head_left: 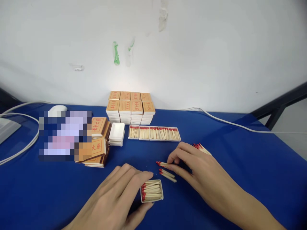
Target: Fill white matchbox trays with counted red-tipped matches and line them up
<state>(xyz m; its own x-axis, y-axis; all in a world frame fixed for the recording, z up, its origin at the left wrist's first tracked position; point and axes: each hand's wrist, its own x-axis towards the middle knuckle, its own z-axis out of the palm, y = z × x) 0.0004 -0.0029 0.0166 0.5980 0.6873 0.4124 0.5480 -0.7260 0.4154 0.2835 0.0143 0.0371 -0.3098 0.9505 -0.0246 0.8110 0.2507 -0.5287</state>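
My left hand (117, 195) grips a small white matchbox tray (152, 201) between thumb and fingers, at the front of the table. Red-tipped matches lie side by side inside it, their heads toward the left. To the right, my right hand (194, 166) pinches a few matches (162, 164) between thumb and fingertips, close to the tabletop. Just below those fingers, a few loose matches (168, 175) rest on the blue surface. Another pile of matches (201, 149) shows behind my right hand, partly hidden by it.
Several filled trays (154, 133) stand in a row behind my hands. Empty white trays (116, 131) are stacked to their left. Closed matchboxes (130, 108) form a block near the wall. Flattened-looking box sleeves (96, 148) pile up beside a blurred-out patch. A white cable (223, 123) crosses the back right.
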